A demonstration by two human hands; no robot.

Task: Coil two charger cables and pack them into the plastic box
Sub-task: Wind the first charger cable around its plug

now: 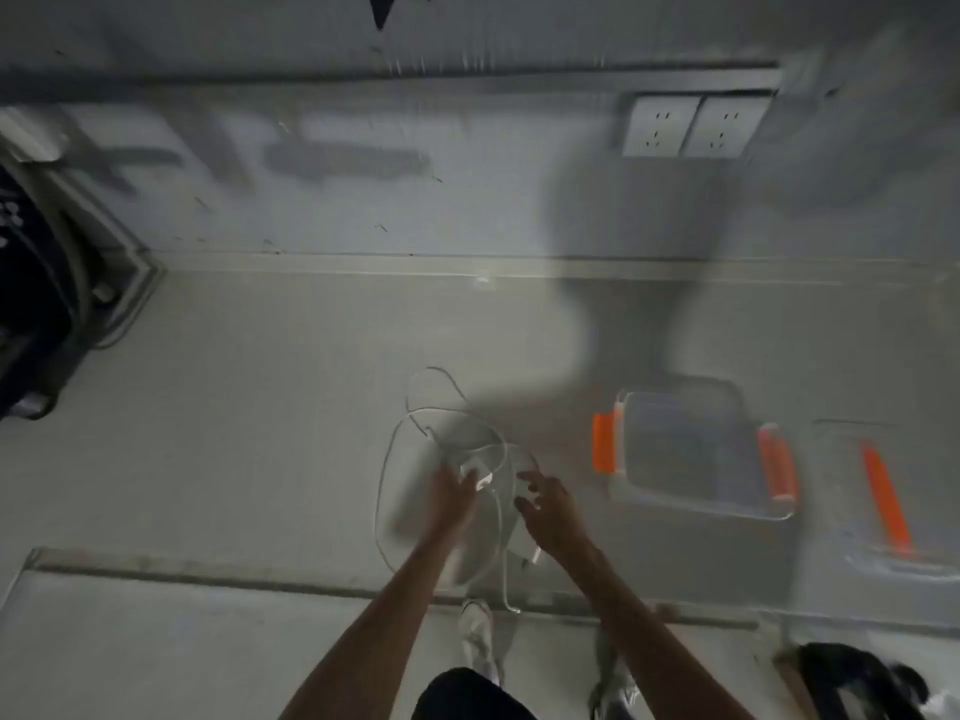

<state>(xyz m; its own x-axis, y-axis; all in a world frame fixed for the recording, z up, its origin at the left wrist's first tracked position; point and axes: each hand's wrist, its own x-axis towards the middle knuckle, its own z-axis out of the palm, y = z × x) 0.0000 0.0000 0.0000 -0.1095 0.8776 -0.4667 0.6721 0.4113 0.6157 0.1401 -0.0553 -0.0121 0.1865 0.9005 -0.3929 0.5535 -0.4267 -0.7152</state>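
Two white charger cables (415, 439) lie tangled in loose loops on the pale grey surface, with a white plug (474, 470) in the middle of the tangle. My left hand (451, 493) reaches into the tangle with its fingertips at the plug; blur hides whether it grips it. My right hand (545, 504) hovers just to the right with its fingers spread and holds nothing. One cable end (535, 556) lies under my right wrist. The clear plastic box (691, 491) with orange latches stands open to the right of my hands.
The box's clear lid (883, 511) with an orange strip lies further right. Wall sockets (693, 126) sit at the back right. A dark bag (31, 304) is at the left edge, another dark object (852, 678) at the bottom right. My shoes (477, 636) show below.
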